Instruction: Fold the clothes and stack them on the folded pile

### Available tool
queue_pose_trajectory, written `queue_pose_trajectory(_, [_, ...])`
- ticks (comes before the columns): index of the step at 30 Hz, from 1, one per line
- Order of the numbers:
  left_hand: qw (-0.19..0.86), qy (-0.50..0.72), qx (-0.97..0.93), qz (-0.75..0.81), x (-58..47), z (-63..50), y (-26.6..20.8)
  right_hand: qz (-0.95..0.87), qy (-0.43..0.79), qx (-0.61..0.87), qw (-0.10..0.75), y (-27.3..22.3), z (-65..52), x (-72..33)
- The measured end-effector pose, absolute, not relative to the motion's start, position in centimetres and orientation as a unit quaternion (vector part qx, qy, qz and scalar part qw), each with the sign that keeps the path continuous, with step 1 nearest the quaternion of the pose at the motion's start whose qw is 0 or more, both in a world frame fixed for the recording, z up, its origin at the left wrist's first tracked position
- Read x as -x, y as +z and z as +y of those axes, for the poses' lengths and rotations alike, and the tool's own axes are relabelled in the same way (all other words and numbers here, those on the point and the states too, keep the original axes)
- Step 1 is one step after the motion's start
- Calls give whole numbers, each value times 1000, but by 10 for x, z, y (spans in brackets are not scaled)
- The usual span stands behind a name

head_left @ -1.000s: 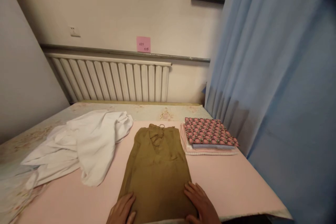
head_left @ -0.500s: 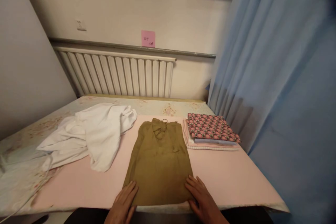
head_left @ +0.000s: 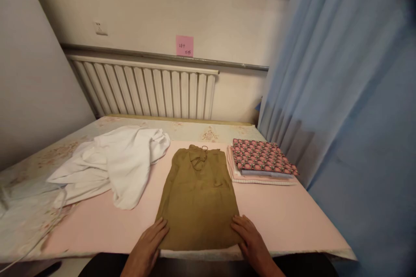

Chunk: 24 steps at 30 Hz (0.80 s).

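In the head view, a folded olive-green garment (head_left: pixel 199 203) with a drawstring waist lies flat on the pink cloth. Its tied waist is at the far end; whether it is trousers or a skirt I cannot tell. My left hand (head_left: pixel 150 240) rests on its near left corner, fingers stretched out over the edge. On the near right corner lies my right hand (head_left: pixel 249 237), its fingers also extended and flat on the fabric. Both thumbs sit low by the table's front edge and are partly hidden.
A crumpled white garment (head_left: pixel 125 164) lies on the left. To the right is a stack of folded cloths (head_left: pixel 264 158), patterned red on top. The pink cloth (head_left: pixel 286 216) covers the table's front. A blue curtain (head_left: pixel 325 95) hangs at right, a radiator (head_left: pixel 156 88) behind.
Both hands have shifted slightly outward along the garment's near corners, their fingers still flat on it. The garment lies in much the same place; the view has tilted slightly.
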<state>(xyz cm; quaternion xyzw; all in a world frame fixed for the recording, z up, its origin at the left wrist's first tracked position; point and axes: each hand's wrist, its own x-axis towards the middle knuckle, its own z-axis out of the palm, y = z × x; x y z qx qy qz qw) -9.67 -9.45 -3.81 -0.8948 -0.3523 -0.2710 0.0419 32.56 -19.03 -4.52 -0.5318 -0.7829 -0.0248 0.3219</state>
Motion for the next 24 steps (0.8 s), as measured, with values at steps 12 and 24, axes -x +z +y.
queue_pose_trajectory(12, [-56, -208, 926, -311, 116, -65, -12, -806, -1, 520, 282, -16, -166, -333])
queue_pose_trajectory(24, [-65, -235, 930, -276, 106, -69, 6, -840, 64, 463, 275, 2, -163, -333])
